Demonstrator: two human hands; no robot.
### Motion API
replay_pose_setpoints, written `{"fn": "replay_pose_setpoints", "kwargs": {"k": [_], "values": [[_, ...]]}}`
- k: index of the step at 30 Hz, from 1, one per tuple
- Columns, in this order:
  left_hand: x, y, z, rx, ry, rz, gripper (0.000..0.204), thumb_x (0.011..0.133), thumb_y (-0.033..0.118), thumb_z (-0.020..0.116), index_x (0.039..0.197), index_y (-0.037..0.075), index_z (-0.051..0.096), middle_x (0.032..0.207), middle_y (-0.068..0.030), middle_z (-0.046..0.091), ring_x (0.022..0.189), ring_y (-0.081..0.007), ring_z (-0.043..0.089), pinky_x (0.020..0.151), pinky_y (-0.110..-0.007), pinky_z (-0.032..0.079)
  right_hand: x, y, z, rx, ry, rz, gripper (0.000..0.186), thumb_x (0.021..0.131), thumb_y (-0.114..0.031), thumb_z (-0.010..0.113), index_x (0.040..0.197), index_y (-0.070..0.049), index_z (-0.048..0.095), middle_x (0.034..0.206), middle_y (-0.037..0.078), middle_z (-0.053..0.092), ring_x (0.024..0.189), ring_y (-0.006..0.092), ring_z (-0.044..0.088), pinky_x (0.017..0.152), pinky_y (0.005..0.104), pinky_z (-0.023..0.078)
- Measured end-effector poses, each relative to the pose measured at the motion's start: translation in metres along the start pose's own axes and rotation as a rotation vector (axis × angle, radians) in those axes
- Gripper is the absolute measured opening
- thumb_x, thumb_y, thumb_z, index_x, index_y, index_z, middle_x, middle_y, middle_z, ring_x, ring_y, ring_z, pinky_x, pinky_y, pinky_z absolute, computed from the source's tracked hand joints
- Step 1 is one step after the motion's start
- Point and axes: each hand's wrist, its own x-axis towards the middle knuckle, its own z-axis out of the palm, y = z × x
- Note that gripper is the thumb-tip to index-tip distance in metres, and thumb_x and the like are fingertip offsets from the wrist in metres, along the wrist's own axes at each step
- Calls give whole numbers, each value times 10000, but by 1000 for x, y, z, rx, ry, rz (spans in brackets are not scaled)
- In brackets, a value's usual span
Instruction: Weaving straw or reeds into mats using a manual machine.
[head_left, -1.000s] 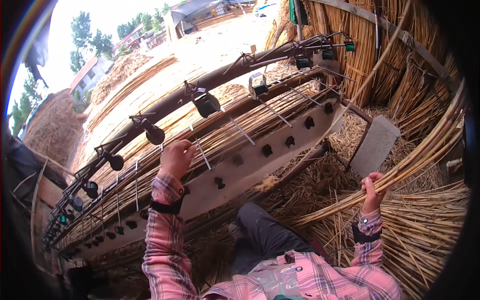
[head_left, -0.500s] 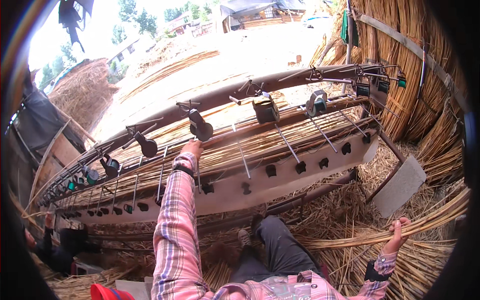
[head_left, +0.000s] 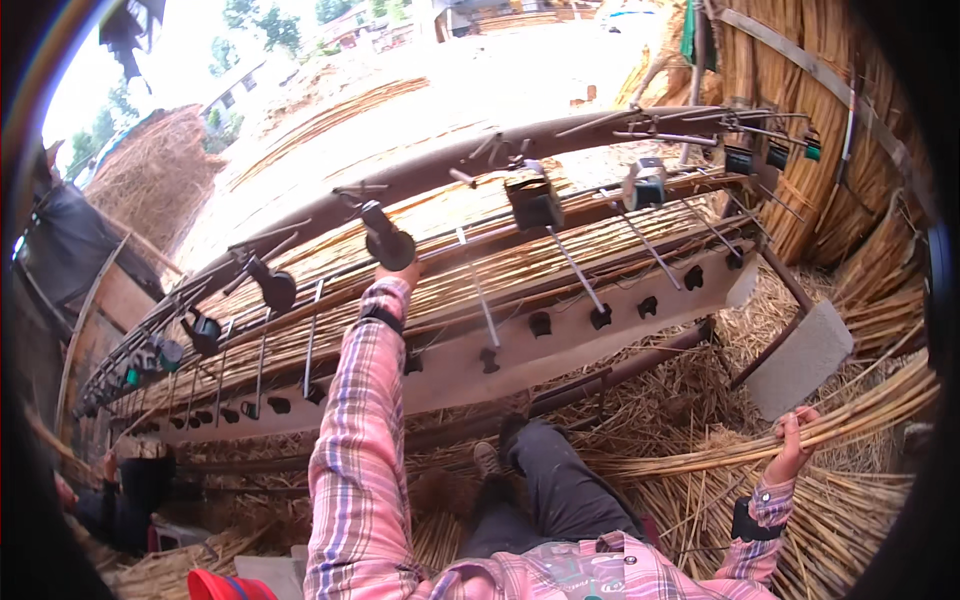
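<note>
My left hand reaches to the long reed-filled metal frame, just below a black spool holder, which hides most of its fingers. Reeds lie lengthwise in the frame, crossed by thin metal rods. More dark spool holders hang from the curved top pipe. At the lower right my right hand is closed on a loose bunch of long reeds, above a heap of cut reeds beside my legs.
A co-worker in dark clothing is at the left end of the frame, near a red cap. Tall reed bundles stand at right, above a pale board. A dark tarp hangs at left. Straw piles lie behind the frame.
My left hand has moved up and right to the spool holder. My right hand with the reeds has shifted right and down in the view, which has also swung round.
</note>
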Motion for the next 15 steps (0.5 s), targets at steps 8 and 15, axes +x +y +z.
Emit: {"fn": "replay_pose_setpoints", "kwargs": {"k": [8,15], "values": [[-183,1,-62,34,421,271,209,822,286,616,934,111,638,915,-86,631,776,-268,636,686,-371,519,31,47,-38,-7,-79,22,186,912,-142,534,1068,-43,512,832,-1,515,673,59,419,622,189,374],[-320,-175,-127,-115,796,-455,204,831,283,604,891,99,668,841,-99,670,777,-261,648,695,-359,513,66,88,-52,-23,-122,35,208,907,-142,548,1074,-22,523,842,1,529,672,56,425,612,182,373]]}}
